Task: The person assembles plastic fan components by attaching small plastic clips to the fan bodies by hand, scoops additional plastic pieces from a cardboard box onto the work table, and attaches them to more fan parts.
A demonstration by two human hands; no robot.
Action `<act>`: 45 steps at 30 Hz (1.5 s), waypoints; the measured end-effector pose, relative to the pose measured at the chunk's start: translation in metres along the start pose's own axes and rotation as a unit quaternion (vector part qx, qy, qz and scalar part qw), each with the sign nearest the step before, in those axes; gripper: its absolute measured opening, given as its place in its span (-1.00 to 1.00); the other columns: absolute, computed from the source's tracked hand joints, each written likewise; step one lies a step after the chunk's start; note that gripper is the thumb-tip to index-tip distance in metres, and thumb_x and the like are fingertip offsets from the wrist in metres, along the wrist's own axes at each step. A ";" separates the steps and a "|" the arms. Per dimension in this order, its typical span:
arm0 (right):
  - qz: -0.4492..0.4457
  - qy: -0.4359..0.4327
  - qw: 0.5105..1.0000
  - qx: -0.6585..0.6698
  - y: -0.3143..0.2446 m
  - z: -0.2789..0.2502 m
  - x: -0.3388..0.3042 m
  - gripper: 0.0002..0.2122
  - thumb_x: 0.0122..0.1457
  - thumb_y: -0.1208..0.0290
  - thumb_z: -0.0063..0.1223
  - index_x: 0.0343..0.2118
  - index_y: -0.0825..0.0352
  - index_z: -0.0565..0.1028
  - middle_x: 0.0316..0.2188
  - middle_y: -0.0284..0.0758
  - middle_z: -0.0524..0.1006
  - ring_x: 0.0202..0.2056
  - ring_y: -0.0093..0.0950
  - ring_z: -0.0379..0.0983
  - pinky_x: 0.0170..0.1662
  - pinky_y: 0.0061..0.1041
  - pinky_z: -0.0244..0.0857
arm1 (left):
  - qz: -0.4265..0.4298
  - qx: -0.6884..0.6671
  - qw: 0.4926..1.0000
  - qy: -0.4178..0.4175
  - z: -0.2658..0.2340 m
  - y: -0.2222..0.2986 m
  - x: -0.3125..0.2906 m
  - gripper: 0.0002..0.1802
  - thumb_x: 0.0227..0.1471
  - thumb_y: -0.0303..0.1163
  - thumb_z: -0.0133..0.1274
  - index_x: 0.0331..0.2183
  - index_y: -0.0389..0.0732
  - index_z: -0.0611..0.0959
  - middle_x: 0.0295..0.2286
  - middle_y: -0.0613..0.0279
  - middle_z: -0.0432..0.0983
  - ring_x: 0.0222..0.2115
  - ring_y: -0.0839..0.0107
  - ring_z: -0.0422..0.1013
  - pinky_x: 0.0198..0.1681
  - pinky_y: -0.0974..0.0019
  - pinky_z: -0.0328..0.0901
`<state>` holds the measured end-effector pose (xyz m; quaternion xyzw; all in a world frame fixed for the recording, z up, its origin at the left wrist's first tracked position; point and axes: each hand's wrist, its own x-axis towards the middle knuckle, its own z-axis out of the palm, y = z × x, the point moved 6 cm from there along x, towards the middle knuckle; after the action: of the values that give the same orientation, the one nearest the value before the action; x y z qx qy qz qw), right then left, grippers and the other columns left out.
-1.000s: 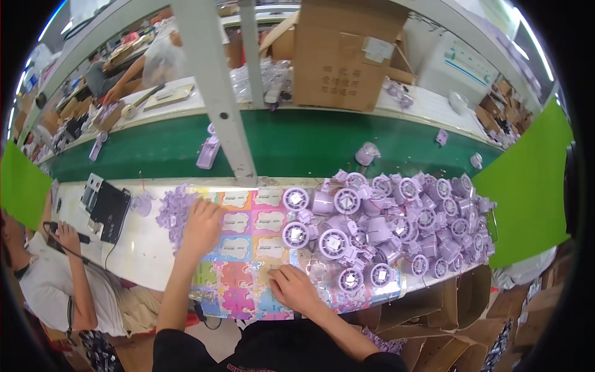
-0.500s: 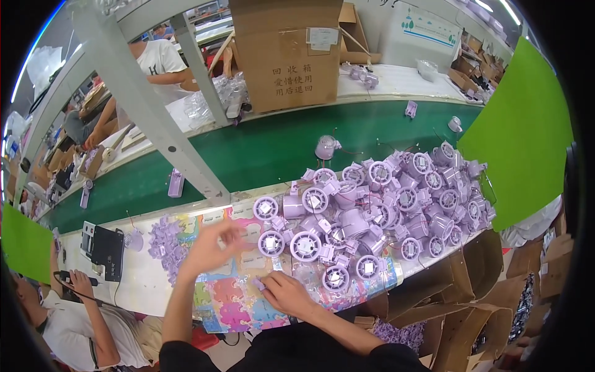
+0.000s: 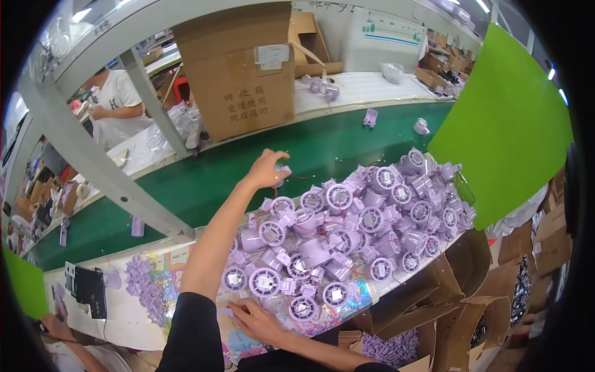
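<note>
My left hand (image 3: 268,170) reaches across the pile to the green belt, its fingers curled around a round purple motor housing (image 3: 281,176). Much of that housing is hidden by the hand. Low in front of me, my right hand (image 3: 257,320) rests over the colourful mat, with a small purple plastic part (image 3: 227,311) pinched at its fingertips. Between the hands and to the right lies a big heap of purple fan housings (image 3: 316,251) with round spoked fronts and thin red wires.
Small purple parts (image 3: 147,285) lie left of the mat near a black device (image 3: 90,291). Beyond runs the green belt (image 3: 334,139), with a large cardboard box (image 3: 238,80) behind. A grey post (image 3: 111,180) rises at left. Open cartons (image 3: 409,301) stand below right; co-workers sit at left.
My left hand has moved up and away, from above the mat to the housing on the belt. My right hand stays low with the small part. The whole view has shifted.
</note>
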<state>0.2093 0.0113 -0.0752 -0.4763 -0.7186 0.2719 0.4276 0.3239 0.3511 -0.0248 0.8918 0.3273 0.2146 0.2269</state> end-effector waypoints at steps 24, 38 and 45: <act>0.030 0.046 0.998 0.017 0.009 -0.007 -0.003 -0.73 0.21 0.47 0.07 -0.02 0.30 0.46 -0.23 -0.21 0.48 -0.25 -0.19 0.50 -0.22 -0.31 0.44 | -0.177 -0.303 0.936 0.036 -0.046 -0.036 -0.074 -0.63 0.11 -0.22 0.08 -0.07 -0.16 0.57 -0.17 0.15 0.52 -0.21 0.32 0.47 -0.14 0.28 0.36; -0.028 0.196 0.970 0.144 -0.042 -0.030 -0.001 -0.73 0.05 0.58 0.27 -0.18 0.40 0.48 -0.21 -0.21 0.49 -0.32 -0.42 0.45 -0.32 -0.53 0.34 | -0.274 -0.701 0.560 0.346 -0.059 0.023 -0.427 -0.68 0.20 -0.09 -0.03 -0.25 -0.16 0.55 -0.35 0.13 0.54 -0.40 0.22 0.52 -0.35 0.13 0.47; 0.092 0.062 0.963 0.245 -0.033 0.013 0.023 -0.78 0.19 0.47 0.15 -0.15 0.40 0.44 -0.30 -0.23 0.51 -0.30 -0.45 0.43 -0.26 -0.50 0.31 | -0.316 -0.755 0.443 0.367 -0.001 0.050 -0.451 -0.58 0.18 -0.07 -0.01 -0.19 -0.27 0.54 -0.31 0.06 0.54 -0.30 0.26 0.50 -0.23 0.25 0.43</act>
<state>0.1791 0.0191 -0.0466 -0.4369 -0.5551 0.4482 0.5478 0.0352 0.0101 -0.1027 0.0413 0.3484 0.5973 0.7212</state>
